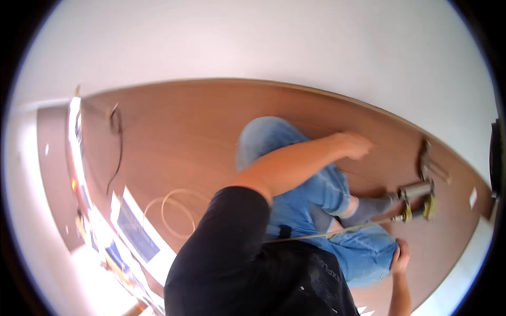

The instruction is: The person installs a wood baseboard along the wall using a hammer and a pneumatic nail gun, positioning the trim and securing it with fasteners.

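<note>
My left hand (356, 146) reaches over the brown floor close to the white wall's base. It is somewhat blurred, its fingers look curled together, and anything in them is too small or hidden to tell. My right hand (401, 256) lies on my right knee, fingers resting on the jeans (363, 258) and holding no object. Beyond my socked feet lies an air nailer (419, 192), metal-bodied with yellow-green parts. A thin pale hose (353, 228) runs from it across my lap. Beside the nailer is a dark tool (425, 158) that looks like a hammer.
I sit cross-legged on brown boards (195, 126), facing a white wall (237, 42). Coiled pale hose (178, 213) lies at left, near a printed sheet (138, 231). A dark cord (120, 152) is farther left, and a small white paper piece (473, 198) at far right.
</note>
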Demonstrator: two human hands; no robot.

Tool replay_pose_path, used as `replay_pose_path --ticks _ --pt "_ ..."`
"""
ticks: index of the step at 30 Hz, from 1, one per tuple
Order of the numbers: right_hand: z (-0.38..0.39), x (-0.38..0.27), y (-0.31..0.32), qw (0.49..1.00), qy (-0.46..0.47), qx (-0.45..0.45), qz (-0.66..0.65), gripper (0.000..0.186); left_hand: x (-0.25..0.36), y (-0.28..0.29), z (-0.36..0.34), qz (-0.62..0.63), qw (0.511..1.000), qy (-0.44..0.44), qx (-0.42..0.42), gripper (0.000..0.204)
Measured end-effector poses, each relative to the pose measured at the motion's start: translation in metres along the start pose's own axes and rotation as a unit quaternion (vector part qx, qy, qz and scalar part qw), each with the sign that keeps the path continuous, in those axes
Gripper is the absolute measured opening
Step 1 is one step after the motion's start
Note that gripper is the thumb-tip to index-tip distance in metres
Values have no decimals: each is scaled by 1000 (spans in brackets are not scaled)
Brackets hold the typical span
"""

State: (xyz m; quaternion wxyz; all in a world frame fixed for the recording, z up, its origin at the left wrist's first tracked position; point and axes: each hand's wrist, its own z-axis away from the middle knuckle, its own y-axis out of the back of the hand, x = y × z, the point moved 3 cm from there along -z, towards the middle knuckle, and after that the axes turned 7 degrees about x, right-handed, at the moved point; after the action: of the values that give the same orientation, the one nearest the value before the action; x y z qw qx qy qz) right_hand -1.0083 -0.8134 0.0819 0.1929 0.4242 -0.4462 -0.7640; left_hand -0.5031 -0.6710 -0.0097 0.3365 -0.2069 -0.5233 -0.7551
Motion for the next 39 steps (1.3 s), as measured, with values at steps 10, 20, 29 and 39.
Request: replay_pose_path --ticks 10,20,29,39 --pt "-28 11 26 1000 0 8 30 28 7 -1 -5 25 995 92 6 26" --pt "-1 18 22 997 13 73 -17 24 8 -13 -13 70 980 102 158 20" --pt "-20 29 24 986 53 139 -78 21 102 17 -132 -107 956 -92 258 18" --pt "-21 45 23 977 38 173 -119 24 98 3 -167 -204 959 22 196 11"
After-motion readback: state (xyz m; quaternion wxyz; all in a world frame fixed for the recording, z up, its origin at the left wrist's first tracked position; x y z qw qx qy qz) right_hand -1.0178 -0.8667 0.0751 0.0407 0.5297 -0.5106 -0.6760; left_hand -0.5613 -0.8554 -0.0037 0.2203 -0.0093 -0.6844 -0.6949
